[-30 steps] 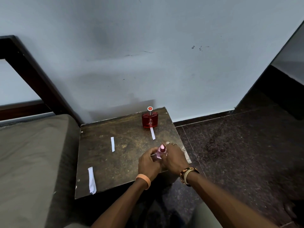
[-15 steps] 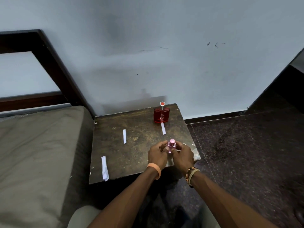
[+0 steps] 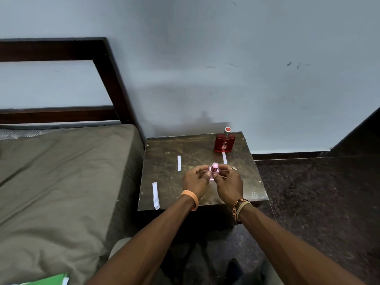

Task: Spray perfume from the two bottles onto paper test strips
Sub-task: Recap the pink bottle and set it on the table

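1. The small pink perfume bottle with a rounded cap (image 3: 214,171) stands upright at the frame's centre, on the dark worn wooden table (image 3: 164,145).
2. The left hand (image 3: 195,179) and right hand (image 3: 228,183) both curl their fingers round it (how firmly, I cannot tell).
3. The nearest white paper strip (image 3: 224,158) lies just above the right hand, lengthwise toward the square red glass bottle (image 3: 224,143).
4. A second white strip (image 3: 179,163) and a third white strip (image 3: 155,195) lie further left, unobstructed.
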Demonstrator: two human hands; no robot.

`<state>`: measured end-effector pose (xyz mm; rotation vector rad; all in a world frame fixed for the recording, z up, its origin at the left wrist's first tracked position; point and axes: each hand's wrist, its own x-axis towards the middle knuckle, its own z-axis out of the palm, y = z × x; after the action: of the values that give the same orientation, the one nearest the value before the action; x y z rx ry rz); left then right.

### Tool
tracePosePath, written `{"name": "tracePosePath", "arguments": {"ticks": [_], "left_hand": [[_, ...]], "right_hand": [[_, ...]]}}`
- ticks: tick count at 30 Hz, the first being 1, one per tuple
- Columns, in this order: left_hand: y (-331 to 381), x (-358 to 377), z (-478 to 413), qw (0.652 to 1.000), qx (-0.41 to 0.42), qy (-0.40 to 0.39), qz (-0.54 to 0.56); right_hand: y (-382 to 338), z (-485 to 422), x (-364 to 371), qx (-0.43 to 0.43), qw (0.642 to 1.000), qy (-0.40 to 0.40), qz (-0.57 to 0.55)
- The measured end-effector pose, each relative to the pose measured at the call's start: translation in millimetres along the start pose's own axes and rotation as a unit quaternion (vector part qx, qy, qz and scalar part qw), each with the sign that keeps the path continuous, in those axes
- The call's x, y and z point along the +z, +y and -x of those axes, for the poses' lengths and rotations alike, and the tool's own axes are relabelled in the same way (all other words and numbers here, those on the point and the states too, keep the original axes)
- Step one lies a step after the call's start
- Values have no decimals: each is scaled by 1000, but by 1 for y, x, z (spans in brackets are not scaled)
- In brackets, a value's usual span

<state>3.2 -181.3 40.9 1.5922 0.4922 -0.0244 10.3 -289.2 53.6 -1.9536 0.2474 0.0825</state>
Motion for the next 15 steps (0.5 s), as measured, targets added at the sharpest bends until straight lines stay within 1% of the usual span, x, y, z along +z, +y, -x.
{"name": "tracePosePath", "arguments": {"ticks": [4, 10, 15], "left_hand": [[3, -24, -2, 1000, 2, 21, 2], [5, -55, -14, 999, 3, 35, 8], [8, -71, -32, 999, -12, 46, 14]], "right_hand": [[-10, 3, 18, -2, 999, -29, -24], [-20, -3, 49, 22, 996, -76, -51], [-25, -16, 71, 31, 993, -90, -66]]}}
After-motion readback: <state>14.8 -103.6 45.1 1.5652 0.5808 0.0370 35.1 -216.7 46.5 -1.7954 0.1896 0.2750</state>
